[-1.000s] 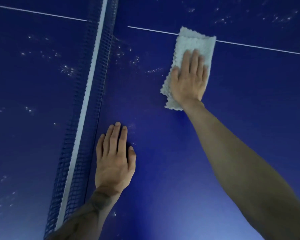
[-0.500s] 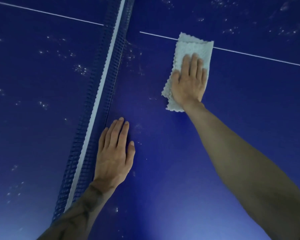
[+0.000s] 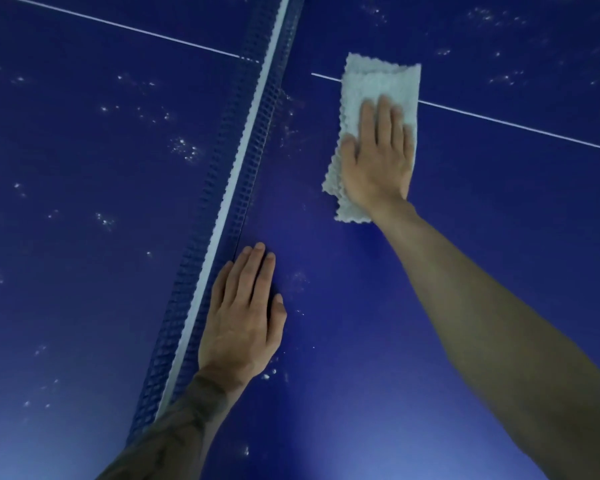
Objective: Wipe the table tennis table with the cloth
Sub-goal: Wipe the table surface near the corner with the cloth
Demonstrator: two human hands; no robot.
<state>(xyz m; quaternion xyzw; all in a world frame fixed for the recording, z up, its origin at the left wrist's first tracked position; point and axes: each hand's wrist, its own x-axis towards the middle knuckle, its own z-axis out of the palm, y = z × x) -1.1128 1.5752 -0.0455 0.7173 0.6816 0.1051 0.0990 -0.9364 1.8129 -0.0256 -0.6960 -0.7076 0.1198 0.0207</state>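
Note:
A folded pale cloth lies flat on the dark blue table tennis table, over the white centre line. My right hand presses on the cloth with straight fingers, covering its lower half. My left hand rests flat on the table surface, fingers straight and together, right beside the net. White specks dot the table on both sides of the net.
The blue net with its white top band runs from the top middle down to the lower left, splitting the table. Speckled areas lie left of the net and at the top right.
The cloth and my right hand have slid a little toward the net along the centre line. My left hand stays planted by the net while the view has shifted.

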